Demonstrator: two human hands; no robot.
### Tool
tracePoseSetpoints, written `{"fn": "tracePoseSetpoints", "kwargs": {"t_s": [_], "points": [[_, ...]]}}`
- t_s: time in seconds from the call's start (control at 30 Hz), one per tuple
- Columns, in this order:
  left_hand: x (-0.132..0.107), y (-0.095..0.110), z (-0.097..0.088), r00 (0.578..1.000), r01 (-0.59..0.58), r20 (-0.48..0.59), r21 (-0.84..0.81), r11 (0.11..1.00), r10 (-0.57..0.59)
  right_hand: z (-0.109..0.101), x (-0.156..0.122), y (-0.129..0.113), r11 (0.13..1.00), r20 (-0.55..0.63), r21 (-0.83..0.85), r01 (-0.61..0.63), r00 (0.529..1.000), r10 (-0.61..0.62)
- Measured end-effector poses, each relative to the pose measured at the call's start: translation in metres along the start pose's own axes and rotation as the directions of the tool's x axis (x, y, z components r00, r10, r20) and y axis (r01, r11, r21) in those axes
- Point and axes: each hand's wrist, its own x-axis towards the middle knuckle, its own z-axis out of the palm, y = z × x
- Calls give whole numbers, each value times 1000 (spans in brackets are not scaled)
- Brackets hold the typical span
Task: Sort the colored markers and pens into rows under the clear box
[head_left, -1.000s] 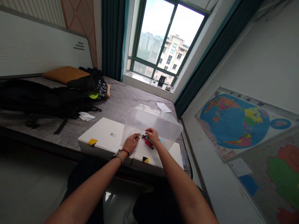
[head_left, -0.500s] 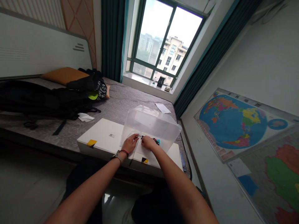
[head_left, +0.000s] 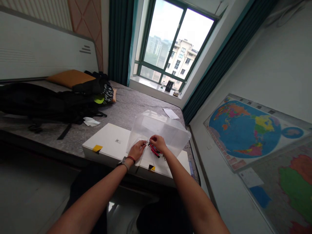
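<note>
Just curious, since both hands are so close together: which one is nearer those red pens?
Right. The right hand is on the red pens, seemingly gripping them; the left hand rests just left of them.

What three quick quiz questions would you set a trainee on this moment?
1. True or false: the clear plastic bin stands on the floor.
2. The right hand grips: A) red and black pens; B) a phone; C) scissors.
3. What large picture shows to the right of the bed?
Key: 1 false, it stands on white boxes on the bed; 2 A; 3 a world map.
</note>
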Motion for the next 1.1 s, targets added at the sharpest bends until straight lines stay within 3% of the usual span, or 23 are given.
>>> {"fn": "tracePoseSetpoints", "kwargs": {"t_s": [0.27,0.47,0.57,0.67,0.77,0.83,0.97,1.1], "points": [[0,3,-2,1000,-1,-7,-7,1000,1,-8,1,-14,960,94,-100,261,963,-252],[1,2,-1,999,35,-21,-11,999,-35,-10,-4,-14,967,67,-69,246,968,-241],[1,0,-1,995,91,-33,-52,994,-93,-16,-5,-10,981,14,-139,133,991,-132],[2,-2,-2,985,157,-41,-157,975,-166,-21,-10,-5,951,107,-309,-8,993,43],[3,-4,-2,972,205,-58,-258,944,-227,-19,-20,-2,887,314,-452,-98,913,260],[4,-5,-1,965,224,-62,-313,923,-255,-14,-27,-1,848,377,-510,-146,848,373],[4,-6,-2,957,245,-52,-387,889,-287,3,-36,5,826,413,-505,-250,771,485],[4,-4,-3,954,258,-43,-381,888,-296,15,-33,14,808,401,-484,-334,737,545]]}}
